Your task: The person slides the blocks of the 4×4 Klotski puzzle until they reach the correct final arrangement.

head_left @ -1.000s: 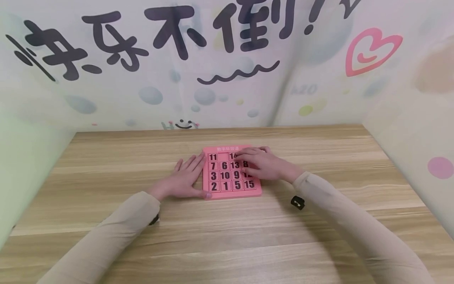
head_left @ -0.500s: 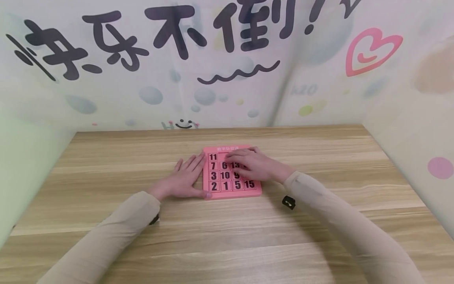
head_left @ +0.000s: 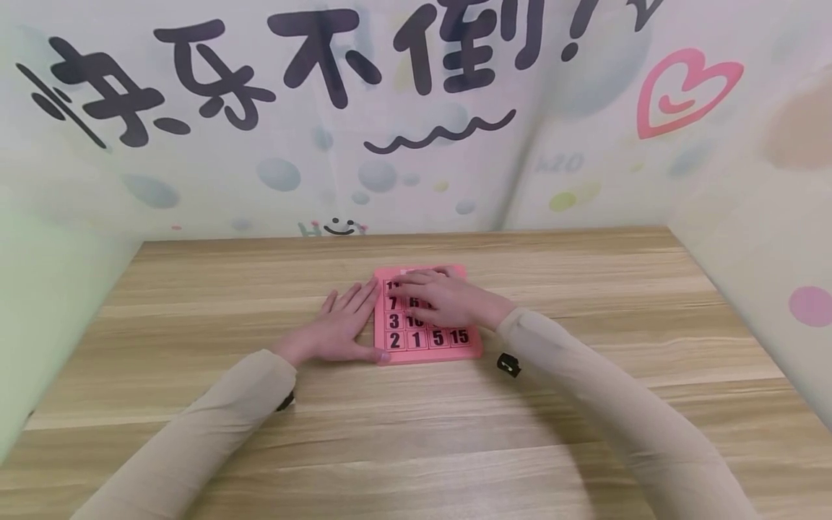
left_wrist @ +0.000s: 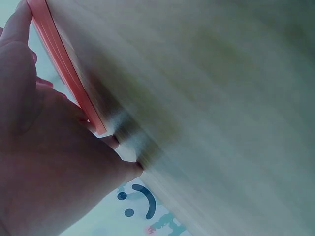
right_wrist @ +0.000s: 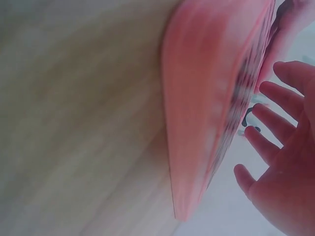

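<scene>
A pink number sliding puzzle [head_left: 422, 356] lies flat on the wooden table, its tiles marked with black numbers. My left hand [head_left: 333, 335] lies along its left side with fingers straight, the thumb at the lower left corner. The left wrist view shows that hand [left_wrist: 54, 147] against the puzzle's side wall [left_wrist: 65, 66]. Over the upper rows reaches my right hand [head_left: 448, 300], fingertips near the 11 and 7 tiles. It hides most of the upper right tiles. In the right wrist view its fingers [right_wrist: 280, 123] are spread above the puzzle's face, holding nothing.
The wooden table [head_left: 403, 440] spreads around the puzzle. Behind it stands a white wall [head_left: 234, 173] with large black characters, bubbles and a pink heart. A small black clip-like piece [head_left: 509, 365] shows below the right wrist.
My right hand has moved left across the puzzle, from the 14 tile toward the 11 tile, covering more of the upper rows. My left hand has stayed along the left side.
</scene>
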A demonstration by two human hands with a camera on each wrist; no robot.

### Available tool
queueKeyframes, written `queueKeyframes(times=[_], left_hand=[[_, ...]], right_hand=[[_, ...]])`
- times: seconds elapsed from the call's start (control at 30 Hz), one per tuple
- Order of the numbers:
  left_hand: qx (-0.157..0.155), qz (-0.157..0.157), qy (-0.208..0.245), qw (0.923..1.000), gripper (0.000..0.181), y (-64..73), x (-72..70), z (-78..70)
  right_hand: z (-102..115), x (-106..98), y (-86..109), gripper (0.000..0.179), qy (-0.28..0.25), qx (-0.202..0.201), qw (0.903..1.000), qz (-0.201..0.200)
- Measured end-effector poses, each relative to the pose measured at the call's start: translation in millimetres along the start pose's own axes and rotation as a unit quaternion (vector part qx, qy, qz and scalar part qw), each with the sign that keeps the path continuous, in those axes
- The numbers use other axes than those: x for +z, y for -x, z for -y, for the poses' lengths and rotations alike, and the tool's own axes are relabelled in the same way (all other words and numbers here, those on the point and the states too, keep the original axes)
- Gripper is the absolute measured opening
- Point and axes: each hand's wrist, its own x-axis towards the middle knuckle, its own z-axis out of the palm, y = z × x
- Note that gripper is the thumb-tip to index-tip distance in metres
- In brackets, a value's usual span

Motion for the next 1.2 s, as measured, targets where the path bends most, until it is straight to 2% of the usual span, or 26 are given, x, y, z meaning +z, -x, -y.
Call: queueKeyframes(times=[0.27,0.63,0.77,0.97,1.2], left_hand=[[-0.006,0.005,-0.003,1.0000,0.109,-0.9,-0.7,-1.6],[-0.005,0.005,0.003,1.0000,0.109,-1.2,-1.0,-2.3],[-0.004,0.004,0.006,1.0000,0.110,-0.7,-1.0,-1.7],[-0.001,0.003,0.005,1.0000,0.110,0.1,-1.6,-1.7],[-0.003,0.003,0.005,1.0000,0.109,-0.6,-1.4,-1.2]], right_hand=[[-2,0,0.9,0.047,0.005,0.000,0.9999,0.012],[-19,-2,26.9,0.044,0.012,0.039,0.9992,0.002],[-18,-4,28.6,0.043,0.003,0.031,0.9995,-0.002],[-9,-3,26.2,0.041,-0.009,-0.001,0.9999,-0.014],[4,1,22.0,0.044,-0.009,-0.026,0.9996,0.008]])
